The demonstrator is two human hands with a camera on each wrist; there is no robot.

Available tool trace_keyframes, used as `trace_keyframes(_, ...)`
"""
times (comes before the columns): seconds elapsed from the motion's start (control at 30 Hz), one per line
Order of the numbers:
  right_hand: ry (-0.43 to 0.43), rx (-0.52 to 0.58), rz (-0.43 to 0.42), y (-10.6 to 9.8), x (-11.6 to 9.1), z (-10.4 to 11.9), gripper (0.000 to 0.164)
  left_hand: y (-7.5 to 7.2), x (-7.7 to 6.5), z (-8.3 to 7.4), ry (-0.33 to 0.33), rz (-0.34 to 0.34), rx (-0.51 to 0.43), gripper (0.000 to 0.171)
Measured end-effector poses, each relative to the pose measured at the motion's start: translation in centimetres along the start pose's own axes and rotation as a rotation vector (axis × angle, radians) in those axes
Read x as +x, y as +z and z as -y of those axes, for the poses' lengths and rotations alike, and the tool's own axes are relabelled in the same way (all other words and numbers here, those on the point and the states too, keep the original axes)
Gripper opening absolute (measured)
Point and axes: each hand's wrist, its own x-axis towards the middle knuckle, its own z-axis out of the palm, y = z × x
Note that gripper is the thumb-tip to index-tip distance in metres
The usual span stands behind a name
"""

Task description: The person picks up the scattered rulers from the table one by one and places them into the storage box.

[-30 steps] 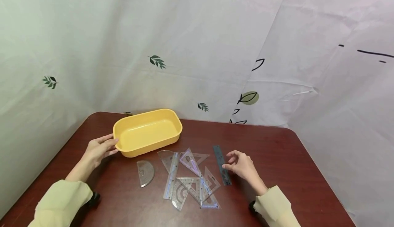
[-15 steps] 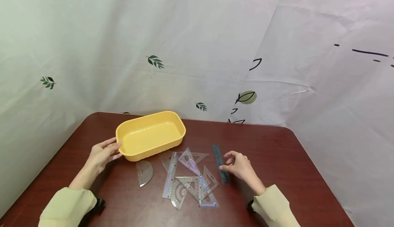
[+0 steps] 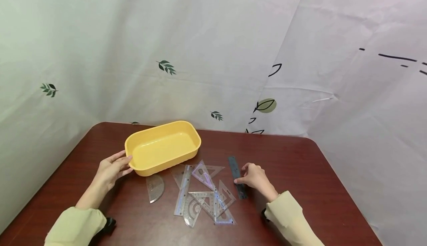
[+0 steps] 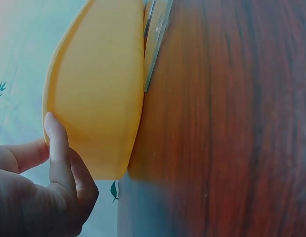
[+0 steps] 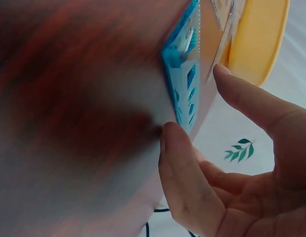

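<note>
In the head view my left hand [image 3: 111,171] grips the left end of a yellow plastic basin [image 3: 163,148], thumb over the rim and fingers outside. The left wrist view shows that grip on the basin's rim [image 4: 53,84]. On the right, my right hand [image 3: 255,179] is at a blue see-through ruler [image 3: 235,169] lying on the table. Up close in the right wrist view, the ruler [image 5: 185,79] has cut-out shapes; a fingertip [image 5: 175,132] is at its near end, and the thumb stands apart from it. Nothing is held in that hand.
Clear set squares [image 3: 201,173], a clear ruler [image 3: 183,192] and a protractor [image 3: 192,209] overlap mid-table. Another protractor [image 3: 155,188] lies left of them, its top beside the basin. The brown table [image 3: 283,153] meets a printed white cloth [image 3: 207,53] behind.
The basin has shifted slightly right and nearer with my left hand, reaching the left protractor's top edge. My right hand has closed in a little on the blue ruler. The head view has drifted slightly.
</note>
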Motion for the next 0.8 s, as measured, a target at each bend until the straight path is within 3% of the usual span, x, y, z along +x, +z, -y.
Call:
trace_keyframes(0.37,0.038,-0.085,-0.015,0.5,0.8,0.9,0.04,0.0,0.0,0.1,-0.002,-0.008,-0.066,0.083)
trace_keyframes(0.8,0.115,-0.041,0.144,-0.1,1.9,1.2,0.024,-0.1,0.1,0.3,-0.009,-0.016,-0.061,0.083)
